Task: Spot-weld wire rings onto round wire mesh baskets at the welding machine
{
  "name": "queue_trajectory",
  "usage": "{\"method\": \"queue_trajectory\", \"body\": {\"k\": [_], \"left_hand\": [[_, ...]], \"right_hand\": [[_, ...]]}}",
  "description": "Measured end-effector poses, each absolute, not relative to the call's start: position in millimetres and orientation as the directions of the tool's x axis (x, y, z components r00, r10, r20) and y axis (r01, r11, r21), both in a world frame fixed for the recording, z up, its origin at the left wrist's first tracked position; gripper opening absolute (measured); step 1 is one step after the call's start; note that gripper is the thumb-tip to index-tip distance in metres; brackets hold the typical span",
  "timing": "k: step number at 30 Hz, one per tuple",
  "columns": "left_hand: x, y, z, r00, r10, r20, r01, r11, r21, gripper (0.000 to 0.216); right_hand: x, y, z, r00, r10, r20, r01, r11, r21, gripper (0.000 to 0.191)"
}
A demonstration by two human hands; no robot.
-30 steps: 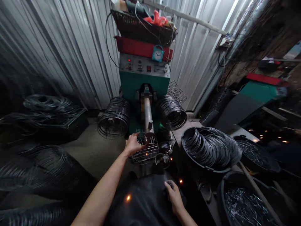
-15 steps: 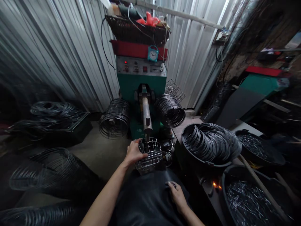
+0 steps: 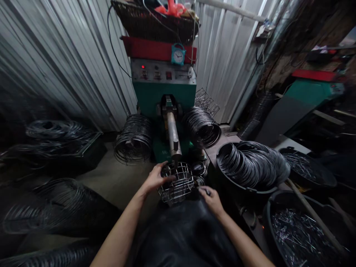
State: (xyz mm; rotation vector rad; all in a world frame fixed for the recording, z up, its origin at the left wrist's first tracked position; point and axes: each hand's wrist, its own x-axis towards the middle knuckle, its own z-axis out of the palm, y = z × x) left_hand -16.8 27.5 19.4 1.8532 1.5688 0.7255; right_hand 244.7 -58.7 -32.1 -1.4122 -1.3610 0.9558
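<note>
A round wire basket [image 3: 180, 185] of bright metal rods sits above my lap, under the tip of the grey metal arm [image 3: 172, 133] of a green machine. My left hand [image 3: 155, 180] grips the basket's left side, with the thumb across the near wires and the fingers at the far rim. To the right of the basket, my right hand [image 3: 213, 200] is apart from it, fingers curled closed. A small dark bit shows at these fingers, too small to name. A dark apron [image 3: 183, 233] covers my lap.
Coils of wire rings hang left [image 3: 133, 139] and right [image 3: 203, 128] of the machine. A tub of wire rings [image 3: 254, 163] and a tub of short metal pieces [image 3: 303, 230] stand right. Larger wire coils [image 3: 63, 204] lie left. A blue clock [image 3: 178, 55] hangs above.
My right hand has moved up and forward from over the apron to near the basket's right side. My left hand stays on the basket, which has shifted slightly. The view has tilted down a little.
</note>
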Motion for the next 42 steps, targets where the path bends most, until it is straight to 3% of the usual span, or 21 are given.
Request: {"method": "queue_trajectory", "body": {"k": [3,5,9,12,18,20,23,27,30,34,36,38,42], "left_hand": [[-27.9,46.1,22.0,0.127,0.992,-0.015,0.570,-0.060,0.819,0.059],[-29.9,56.1,23.8,0.131,0.990,-0.059,0.573,-0.027,0.819,0.060],[-27.0,67.5,21.4,0.233,0.969,-0.086,0.645,-0.088,0.759,0.055],[-26.1,70.2,16.3,0.235,0.969,-0.075,0.700,-0.115,0.705,0.049],[-16.9,75.4,24.3,0.121,0.992,-0.030,0.853,-0.089,0.514,0.040],[-15.5,79.4,31.9,0.061,0.998,0.027,0.883,-0.066,0.465,0.036],[-30.1,79.9,36.3,0.043,0.996,0.080,0.868,-0.077,0.491,0.037],[-71.1,54.5,10.4,0.269,0.963,-0.021,0.699,-0.180,0.692,0.032],[-86.5,23.7,-25.4,0.403,0.903,-0.148,0.505,-0.085,0.859,0.035],[-74.0,-4.0,-53.0,0.282,0.958,-0.054,0.358,-0.053,0.932,0.030],[-63.4,-14.7,-48.3,0.276,0.960,0.042,0.365,-0.145,0.920,0.022],[-55.9,-30.0,-31.9,0.408,0.901,0.146,0.421,-0.327,0.846,0.015],[-57.7,-74.2,18.5,0.675,0.716,0.179,0.559,-0.655,0.509,0.008]], "right_hand": [[233.6,10.8,6.3,-0.112,0.935,0.336,0.459,0.349,-0.817,0.029],[220.0,51.9,25.2,-0.279,0.889,0.363,0.547,0.458,-0.701,0.024],[195.2,99.5,44.0,-0.587,0.801,0.118,0.638,0.547,-0.541,0.017],[189.1,109.4,47.6,-0.644,0.763,-0.044,0.681,0.546,-0.488,0.019],[182.2,115.2,45.3,-0.549,0.836,-0.016,0.772,0.499,-0.393,0.014],[177.8,119.9,44.5,-0.509,0.860,0.004,0.794,0.472,-0.383,0.015],[175.8,126.6,44.0,-0.524,0.852,-0.005,0.790,0.483,-0.377,0.014],[182.3,129.4,40.6,-0.558,0.830,-0.018,0.770,0.509,-0.385,0.014],[185.0,126.5,36.9,-0.575,0.818,-0.023,0.754,0.519,-0.403,0.015],[184.4,117.0,37.0,-0.591,0.806,-0.026,0.736,0.526,-0.425,0.017],[186.8,108.0,38.8,-0.620,0.785,-0.020,0.699,0.540,-0.469,0.020],[192.4,95.5,39.4,-0.647,0.763,0.006,0.629,0.537,-0.562,0.025],[209.3,70.5,33.8,-0.565,0.820,0.084,0.555,0.454,-0.697,0.039]]}}
